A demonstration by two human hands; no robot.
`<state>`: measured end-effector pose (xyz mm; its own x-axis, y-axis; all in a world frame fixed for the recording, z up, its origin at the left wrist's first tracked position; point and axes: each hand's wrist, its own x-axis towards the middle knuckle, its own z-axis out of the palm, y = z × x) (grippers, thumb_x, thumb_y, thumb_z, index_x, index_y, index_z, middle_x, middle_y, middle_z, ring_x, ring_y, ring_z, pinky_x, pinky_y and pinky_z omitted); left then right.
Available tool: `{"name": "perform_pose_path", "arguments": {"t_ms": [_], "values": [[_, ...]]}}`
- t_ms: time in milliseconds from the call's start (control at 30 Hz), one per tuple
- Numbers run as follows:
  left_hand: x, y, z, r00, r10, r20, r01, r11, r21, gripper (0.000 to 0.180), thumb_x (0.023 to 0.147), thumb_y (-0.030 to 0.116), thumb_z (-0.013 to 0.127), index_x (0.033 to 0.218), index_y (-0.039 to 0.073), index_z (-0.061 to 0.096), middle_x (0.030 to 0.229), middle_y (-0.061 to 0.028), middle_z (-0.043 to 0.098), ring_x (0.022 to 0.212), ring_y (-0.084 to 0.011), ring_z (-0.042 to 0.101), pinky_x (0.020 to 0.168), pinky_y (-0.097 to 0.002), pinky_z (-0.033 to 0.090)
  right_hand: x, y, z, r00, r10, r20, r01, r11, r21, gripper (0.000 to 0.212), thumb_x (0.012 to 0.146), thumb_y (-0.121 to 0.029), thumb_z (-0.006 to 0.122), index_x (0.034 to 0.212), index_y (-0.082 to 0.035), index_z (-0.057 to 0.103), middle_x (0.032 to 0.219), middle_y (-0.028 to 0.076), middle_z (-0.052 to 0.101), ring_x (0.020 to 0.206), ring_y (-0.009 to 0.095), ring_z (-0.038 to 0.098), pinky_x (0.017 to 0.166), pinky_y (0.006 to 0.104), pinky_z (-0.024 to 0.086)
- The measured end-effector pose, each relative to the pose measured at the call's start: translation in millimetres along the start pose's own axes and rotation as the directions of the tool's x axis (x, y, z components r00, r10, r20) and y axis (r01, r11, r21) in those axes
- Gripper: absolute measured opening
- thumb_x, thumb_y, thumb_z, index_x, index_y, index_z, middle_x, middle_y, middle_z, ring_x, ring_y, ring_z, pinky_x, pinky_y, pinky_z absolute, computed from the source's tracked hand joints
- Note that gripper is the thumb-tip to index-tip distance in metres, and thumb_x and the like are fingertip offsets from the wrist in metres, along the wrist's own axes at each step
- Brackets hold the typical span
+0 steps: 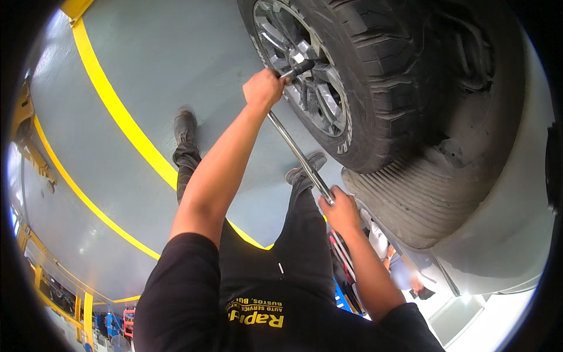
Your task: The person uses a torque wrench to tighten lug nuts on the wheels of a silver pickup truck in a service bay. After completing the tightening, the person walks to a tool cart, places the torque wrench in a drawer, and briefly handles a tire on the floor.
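A long chrome torque wrench or breaker bar (296, 149) slants between my hands in front of a raised vehicle's wheel. My left hand (264, 88) is closed round its head end, where a dark socket (303, 67) reaches into the middle of the silver alloy rim (328, 102). Around the handle's lower end, my right hand (341, 211) is wrapped. The socket's tip is among the spokes, and I cannot make out the nut there. A black tyre (378, 76) with chunky tread surrounds the rim.
The wheel arch liner (422, 205) and pale body panel (504, 246) curve round the tyre at the right. Yellow lines (111, 105) cross the grey floor (158, 58). Yellow lift parts (26, 117) stand at far left. Another person (404, 273) is at lower right, behind my right arm.
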<state>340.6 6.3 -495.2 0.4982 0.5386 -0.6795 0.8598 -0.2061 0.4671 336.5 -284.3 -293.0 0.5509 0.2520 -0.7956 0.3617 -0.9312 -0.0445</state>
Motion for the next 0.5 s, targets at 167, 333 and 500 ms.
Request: {"name": "perform_pose_path", "arguments": {"t_ms": [167,333,500], "values": [[6,-4,5,0.982,0.151,0.117,-0.148,0.988,-0.031,0.057,0.099,0.064,0.047,0.133,0.023,0.066,0.123,-0.0114,0.071,0.118,-0.0319,0.064,0.098,-0.0445,0.051,62,43,111,0.996,0.04,-0.077,-0.041,0.999,-0.011,0.029,0.087,-0.034,0.066,0.096,-0.007,0.07,0.089,0.024,0.072,0.089,0.045,0.069,0.081,0.0543,0.054],[8,-13,8,0.987,0.125,0.101,-0.128,0.991,0.025,0.053,0.104,0.057,0.04,0.138,0.022,0.061,0.126,-0.0118,0.069,0.122,-0.0331,0.062,0.1,-0.0474,0.05,56,35,120,0.994,0.014,-0.109,-0.017,0.999,-0.03,0.028,0.086,-0.034,0.066,0.097,-0.008,0.069,0.087,0.023,0.072,0.088,0.045,0.069,0.079,0.0547,0.054],[20,-12,-1,0.989,0.111,0.1,-0.111,0.994,-0.004,0.052,0.105,0.055,0.039,0.138,0.022,0.061,0.128,-0.0108,0.069,0.123,-0.0337,0.061,0.102,-0.0467,0.049,83,36,123,0.986,-0.073,-0.148,0.069,0.997,-0.028,0.029,0.086,-0.034,0.066,0.094,-0.006,0.066,0.084,0.023,0.072,0.082,0.047,0.068,0.076,0.0557,0.054]]}}
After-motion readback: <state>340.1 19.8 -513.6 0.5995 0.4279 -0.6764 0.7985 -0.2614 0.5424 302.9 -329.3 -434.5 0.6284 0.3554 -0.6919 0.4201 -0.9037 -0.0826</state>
